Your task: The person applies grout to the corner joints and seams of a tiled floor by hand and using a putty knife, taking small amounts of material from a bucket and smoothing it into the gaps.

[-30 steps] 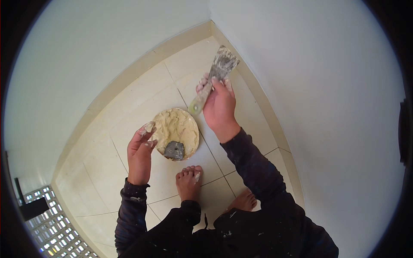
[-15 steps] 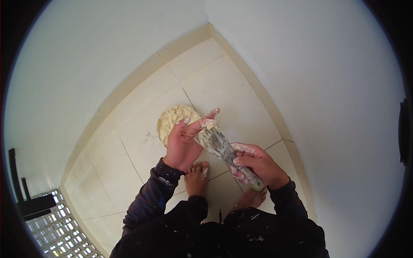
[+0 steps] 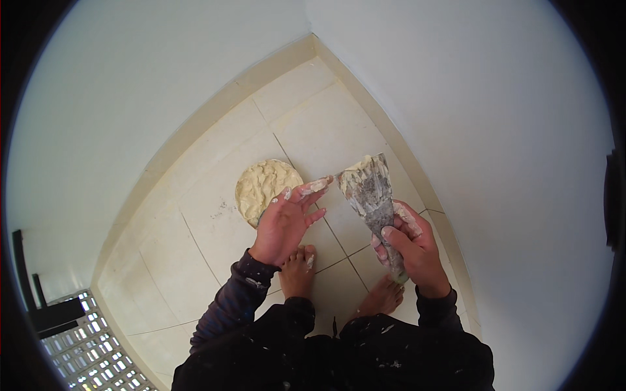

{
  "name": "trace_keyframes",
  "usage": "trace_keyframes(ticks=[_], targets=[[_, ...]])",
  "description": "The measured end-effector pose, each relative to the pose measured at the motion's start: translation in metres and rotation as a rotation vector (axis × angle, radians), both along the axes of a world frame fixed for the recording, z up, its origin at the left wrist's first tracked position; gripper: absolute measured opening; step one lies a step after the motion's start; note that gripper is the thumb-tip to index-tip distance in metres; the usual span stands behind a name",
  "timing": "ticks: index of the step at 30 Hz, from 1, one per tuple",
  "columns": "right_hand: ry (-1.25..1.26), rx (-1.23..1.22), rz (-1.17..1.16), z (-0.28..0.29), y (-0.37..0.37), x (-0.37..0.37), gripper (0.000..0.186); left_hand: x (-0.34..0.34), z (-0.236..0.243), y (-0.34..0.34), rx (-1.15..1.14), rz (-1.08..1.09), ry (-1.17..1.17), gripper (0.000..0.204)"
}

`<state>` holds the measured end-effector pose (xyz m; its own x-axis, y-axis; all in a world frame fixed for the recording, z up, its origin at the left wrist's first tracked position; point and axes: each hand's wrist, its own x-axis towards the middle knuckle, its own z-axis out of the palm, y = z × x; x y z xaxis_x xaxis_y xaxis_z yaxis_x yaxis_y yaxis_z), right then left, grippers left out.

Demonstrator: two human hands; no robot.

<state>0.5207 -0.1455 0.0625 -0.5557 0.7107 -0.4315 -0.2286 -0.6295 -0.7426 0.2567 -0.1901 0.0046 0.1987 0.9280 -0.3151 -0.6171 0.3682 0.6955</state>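
In my right hand (image 3: 417,244) is a putty knife (image 3: 370,192), gripped by its handle with the blade pointing away from me. Cream paste and grey residue coat the blade. My left hand (image 3: 282,225) is open and holds nothing; its fingers stretch toward the blade's left edge, smeared with paste. Whether a fingertip touches the blade I cannot tell. Behind that hand a round tub of cream-coloured paste (image 3: 264,186) stands on the floor, its near right side partly covered by the hand.
Two pale walls meet at a far corner (image 3: 313,36), with a beige skirting (image 3: 215,98) along their foot. Light tiles (image 3: 176,260) make up the floor. My bare feet (image 3: 297,277) stand below my hands. A perforated block screen (image 3: 98,345) lies at the lower left.
The putty knife has moved right and turned more upright, away from the left hand's fingers. My left hand has stayed near the tub, its fingers now more spread.
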Motion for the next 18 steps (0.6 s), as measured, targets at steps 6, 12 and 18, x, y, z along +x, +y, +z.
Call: trace_keyframes(ticks=[6,12,18], targets=[[-0.330,0.408,-0.121,-0.042,-0.030,-0.024,0.040,0.024,0.030,0.004,-0.064,0.161,0.078,0.062],[-0.661,0.912,-0.103,-0.050,-0.034,-0.037,0.048,0.038,0.026,0.005,-0.153,0.197,0.116,0.058],[-0.845,1.149,-0.093,-0.068,-0.038,-0.026,0.056,0.035,0.024,0.009,-0.233,0.142,-0.029,0.047]])
